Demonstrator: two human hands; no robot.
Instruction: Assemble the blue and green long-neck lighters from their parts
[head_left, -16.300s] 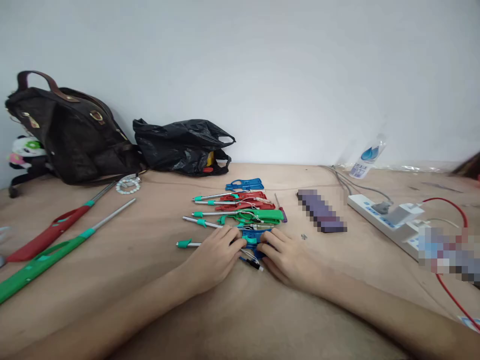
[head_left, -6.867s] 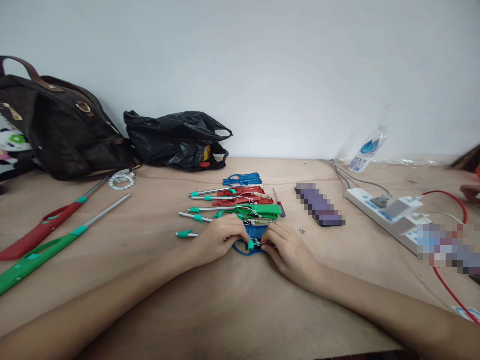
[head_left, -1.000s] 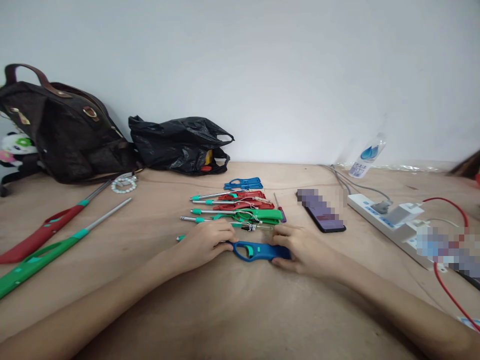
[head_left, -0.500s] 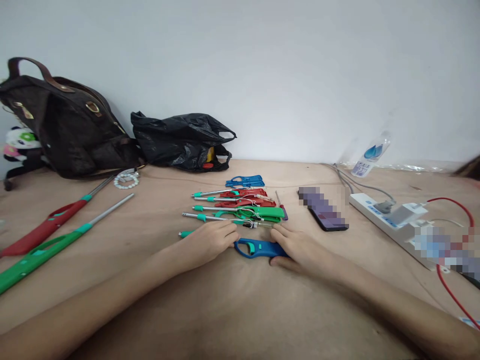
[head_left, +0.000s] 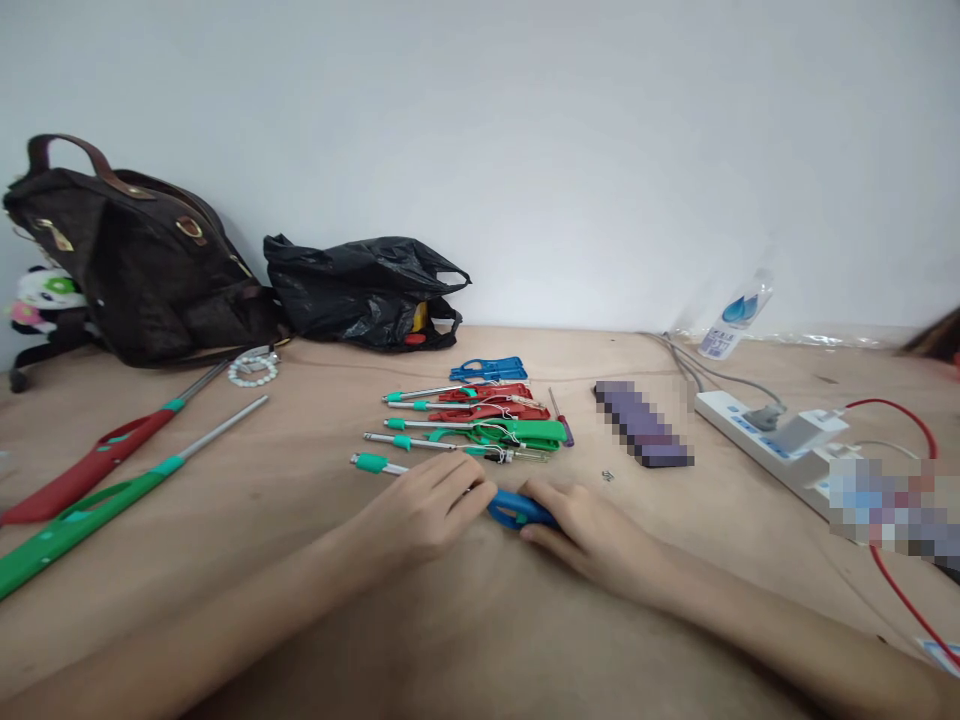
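My right hand [head_left: 592, 530] is closed on a blue lighter handle [head_left: 517, 508] just above the table. My left hand [head_left: 431, 505] has its fingers pressed together at the handle's left end; a metal tube with a teal collar [head_left: 373, 463] sticks out to the left from under it. What exactly the left fingertips grip is hidden. Behind the hands lie several metal tubes with teal parts and wires, beside a green handle [head_left: 536, 432] and red handle shells [head_left: 517, 408]. Farther back is a blue handle shell [head_left: 491, 369]. A purple screwdriver [head_left: 566, 430] lies to their right.
On the left lie a red lighter [head_left: 97, 460] and a green lighter [head_left: 82, 530], with a bead bracelet [head_left: 253, 368], backpack [head_left: 157, 270] and black bag [head_left: 352, 285] behind. A phone [head_left: 645, 425], small screws [head_left: 608, 476], power strip [head_left: 765, 440] and bottle [head_left: 739, 315] are on the right.
The blue handle has tilted and turned in my right hand, which now covers more of it. My left hand has shifted slightly, showing more of the tube. Small screws now show beyond my right hand.
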